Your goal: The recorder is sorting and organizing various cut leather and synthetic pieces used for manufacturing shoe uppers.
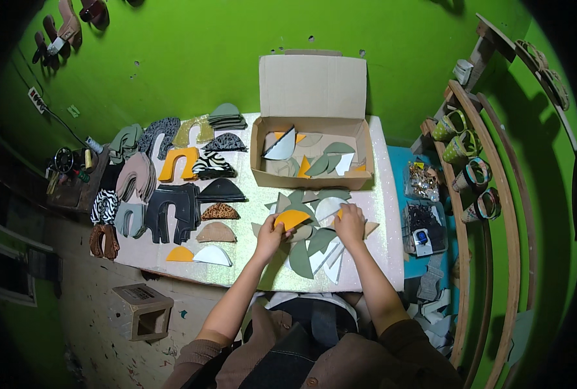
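My left hand (270,238) is closed on a yellow half-moon cut piece (294,218), holding it by its left end above a loose pile. My right hand (350,225) reaches over the right side of this pile with its fingers bent together. A sliver of yellow shows at its fingertips; the rest of that piece is hidden. Beneath and between the hands lie mixed green pieces (300,260), a rounded white piece (328,207) and several pointed white scraps (333,264). Just beyond them stands an open cardboard box (311,179) with green, yellow and white pieces inside.
Sorted stacks cover the table's left: black arch-shaped pieces (165,211), yellow arches (179,162), leopard-print half-moons (220,211), a white half-moon stack (213,255) and yellow half-moons (180,254). At right are plastic tubs (424,227) and a wooden rack (489,259) with sandals.
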